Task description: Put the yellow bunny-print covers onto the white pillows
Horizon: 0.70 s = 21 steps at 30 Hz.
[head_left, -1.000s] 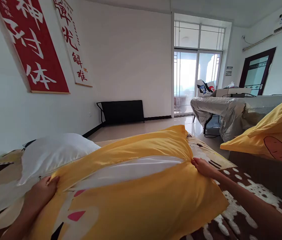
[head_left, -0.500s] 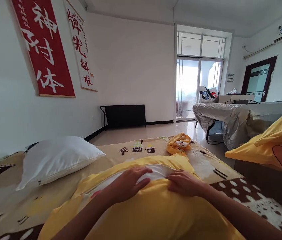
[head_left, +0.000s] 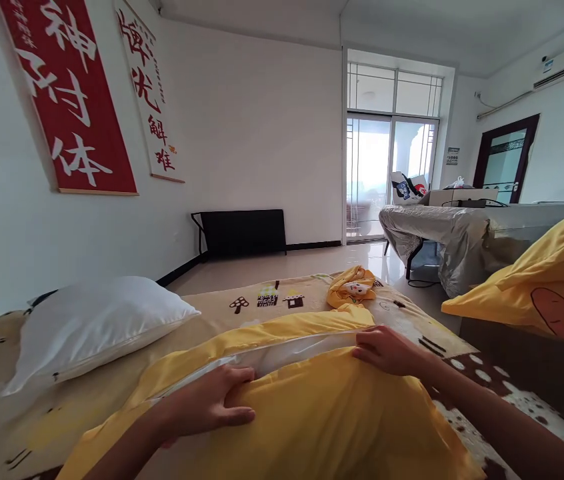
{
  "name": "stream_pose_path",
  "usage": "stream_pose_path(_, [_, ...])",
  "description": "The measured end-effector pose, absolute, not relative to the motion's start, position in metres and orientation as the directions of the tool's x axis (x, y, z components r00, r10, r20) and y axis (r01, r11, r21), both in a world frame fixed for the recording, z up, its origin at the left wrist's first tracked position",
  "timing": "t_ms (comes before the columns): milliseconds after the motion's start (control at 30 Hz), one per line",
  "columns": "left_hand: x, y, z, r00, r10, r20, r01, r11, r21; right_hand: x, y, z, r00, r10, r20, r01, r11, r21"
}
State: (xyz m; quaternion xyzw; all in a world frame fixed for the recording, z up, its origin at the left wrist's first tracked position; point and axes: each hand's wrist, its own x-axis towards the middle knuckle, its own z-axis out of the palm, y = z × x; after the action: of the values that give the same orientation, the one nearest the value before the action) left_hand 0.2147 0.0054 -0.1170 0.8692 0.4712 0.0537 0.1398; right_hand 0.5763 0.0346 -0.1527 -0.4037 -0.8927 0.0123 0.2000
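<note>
A pillow in a yellow pillowcase (head_left: 322, 413) lies on the bed in front of me, its white inner pillow (head_left: 287, 350) showing through the open far edge. My left hand (head_left: 215, 403) lies on the near flap of that opening, fingers stretched flat on the yellow cloth. My right hand (head_left: 387, 350) rests at the right end of the opening, fingers curled over the cloth edge; what they grip is hard to make out.
A bare white pillow (head_left: 97, 327) lies at the left on the patterned bedsheet (head_left: 262, 300). A crumpled yellow cloth (head_left: 352, 290) sits further up the bed. Another yellow pillow (head_left: 547, 280) is at the right. A covered table (head_left: 442, 227) stands near the glass door.
A second ago I held the pillowcase up by its two ends. It now lies flat on the bed. Both hands came to its middle, then the left slid back toward me and leftward.
</note>
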Motion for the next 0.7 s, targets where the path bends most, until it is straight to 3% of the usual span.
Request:
stream_pose_path(133, [0.196, 0.003, -0.119, 0.428, 0.898, 0.098, 0.820, -0.432, 0.376, 0.561, 0.036, -0.144, -0.536, 0.753, 0.381, 0.674, 0.654, -0.344])
stream_pose_path(333, [0.205, 0.026, -0.082, 0.186, 0.950, 0.251, 0.606, -0.312, 0.732, 0.533, 0.068, -0.144, -0.401, 0.759, 0.513, 0.655, 0.629, -0.419])
stream_pose_path(400, [0.198, 0.038, -0.082, 0.211, 0.947, 0.241, 0.685, -0.319, 0.655, 0.538, 0.079, -0.150, -0.371, 0.790, 0.488, 0.735, 0.571, -0.366])
stream_pose_path(533, [0.159, 0.059, -0.117, 0.260, 0.965, 0.044, 0.865, -0.253, 0.433, 0.560, 0.084, -0.173, -0.450, 0.831, 0.328, 0.822, 0.529, -0.210])
stream_pose_path(633, [0.131, 0.062, -0.131, 0.200, 0.980, 0.008, 0.834, -0.175, 0.523, 0.569, 0.077, -0.173, -0.483, 0.820, 0.307, 0.801, 0.555, -0.224])
stream_pose_path(700, [0.119, 0.056, -0.119, 0.143, 0.988, 0.059, 0.805, -0.150, 0.574, 0.568, 0.072, -0.156, -0.493, 0.802, 0.338, 0.780, 0.579, -0.236])
